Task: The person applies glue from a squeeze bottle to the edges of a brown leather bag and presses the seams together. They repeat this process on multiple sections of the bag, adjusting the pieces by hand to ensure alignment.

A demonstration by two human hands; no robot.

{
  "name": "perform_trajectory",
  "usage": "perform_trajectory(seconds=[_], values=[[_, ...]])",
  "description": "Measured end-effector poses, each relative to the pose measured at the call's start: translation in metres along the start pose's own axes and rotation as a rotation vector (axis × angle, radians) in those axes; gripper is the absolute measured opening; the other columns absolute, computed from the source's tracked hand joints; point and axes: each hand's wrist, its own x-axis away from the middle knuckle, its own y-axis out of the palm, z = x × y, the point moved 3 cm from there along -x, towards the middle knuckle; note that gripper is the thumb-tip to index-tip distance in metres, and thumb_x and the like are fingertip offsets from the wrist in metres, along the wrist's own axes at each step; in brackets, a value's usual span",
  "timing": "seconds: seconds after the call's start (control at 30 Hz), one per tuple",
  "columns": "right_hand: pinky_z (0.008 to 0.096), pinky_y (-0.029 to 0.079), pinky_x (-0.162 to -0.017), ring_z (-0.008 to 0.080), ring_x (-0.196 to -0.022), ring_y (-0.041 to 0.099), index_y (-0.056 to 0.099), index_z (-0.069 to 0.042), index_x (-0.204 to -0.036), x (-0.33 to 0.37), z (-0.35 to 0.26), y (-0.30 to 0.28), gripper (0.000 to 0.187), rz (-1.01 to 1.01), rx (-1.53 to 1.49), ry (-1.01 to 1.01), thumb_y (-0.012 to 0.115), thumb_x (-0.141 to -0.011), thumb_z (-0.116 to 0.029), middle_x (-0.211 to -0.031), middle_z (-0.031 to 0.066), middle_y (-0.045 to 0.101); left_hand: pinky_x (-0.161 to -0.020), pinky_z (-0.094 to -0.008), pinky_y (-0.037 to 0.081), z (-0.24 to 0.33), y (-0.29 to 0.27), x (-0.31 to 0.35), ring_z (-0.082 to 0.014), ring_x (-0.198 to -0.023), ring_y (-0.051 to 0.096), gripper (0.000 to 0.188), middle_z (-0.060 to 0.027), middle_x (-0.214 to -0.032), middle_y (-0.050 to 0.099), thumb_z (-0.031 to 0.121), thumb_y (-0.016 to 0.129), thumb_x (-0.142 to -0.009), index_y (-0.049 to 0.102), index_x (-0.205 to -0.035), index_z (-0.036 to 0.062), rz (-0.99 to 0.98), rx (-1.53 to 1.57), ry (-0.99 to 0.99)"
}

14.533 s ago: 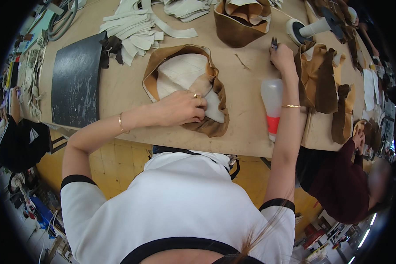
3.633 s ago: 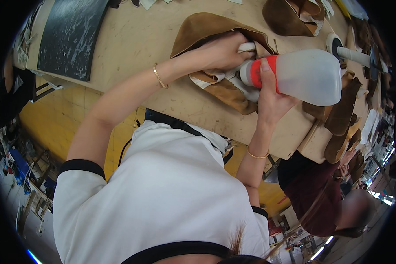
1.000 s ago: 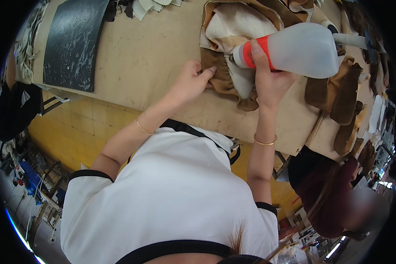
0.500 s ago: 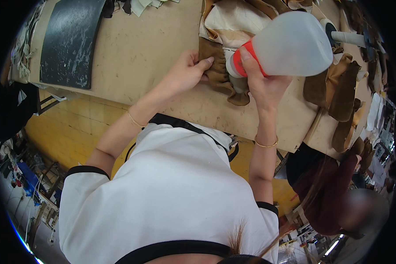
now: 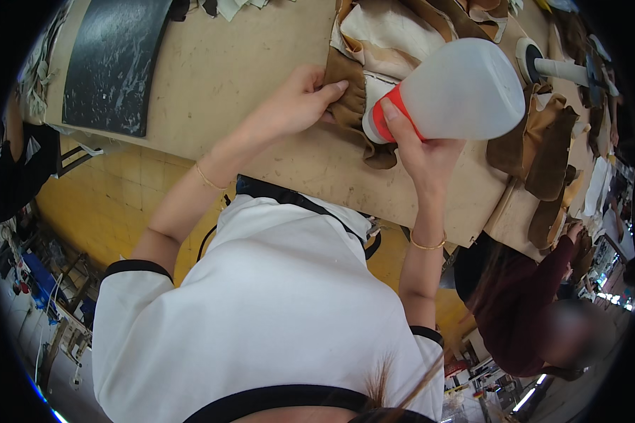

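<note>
My right hand (image 5: 420,144) is wrapped round the red neck of a translucent white plastic bottle (image 5: 469,88), tilted so that its neck end points down and left at the work. Under that end lies a brown suede piece with a pale lining (image 5: 381,83); the bottle hides the exact spot it meets. My left hand (image 5: 305,102) pinches the edge of the brown suede (image 5: 347,81) between thumb and fingers, just left of the bottle. More of the same piece, with its cream inner side (image 5: 388,32), spreads out beyond the bottle.
A black scuffed board (image 5: 116,67) lies at the table's left. To the right are stacked brown suede pieces (image 5: 543,148) and a white roll with a black end (image 5: 557,69). A person in a dark red sleeve (image 5: 525,303) is at the lower right. The table (image 5: 240,63) is tan.
The bottle and my right hand have moved slightly down and left, bringing the neck over the lower part of the suede. My left hand keeps its pinch on the edge.
</note>
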Motion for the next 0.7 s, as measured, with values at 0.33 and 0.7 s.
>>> perform_trajectory(seconds=[0.33, 0.7], values=[[0.0289, 0.051, -0.069, 0.0159, -0.074, 0.063, 0.065, 0.001, -0.089, -0.022, -0.007, 0.012, 0.030, -0.029, -0.024, -0.017, 0.080, -0.070, -0.016, -0.083, 0.0074, 0.067, -0.066, -0.0222, 0.051, 0.002, -0.016, -0.009, -0.0059, -0.075, 0.059, 0.029, -0.0021, -0.087, 0.064, 0.028, 0.052, -0.096, 0.059, -0.100, -0.0001, 0.000, -0.306, -0.021], [0.0293, 0.051, -0.060, 0.0137, -0.066, 0.062, 0.065, 0.002, -0.091, -0.001, 0.012, -0.023, 0.031, 0.042, -0.097, 0.385, 0.075, -0.076, -0.023, -0.079, 0.0068, 0.066, -0.070, -0.0273, 0.051, 0.014, -0.017, 0.000, -0.0140, -0.090, 0.060, 0.031, -0.0056, -0.100, 0.062, 0.020, 0.060, -0.090, 0.056, -0.113, -0.0001, 0.192, -0.299, 0.229]])
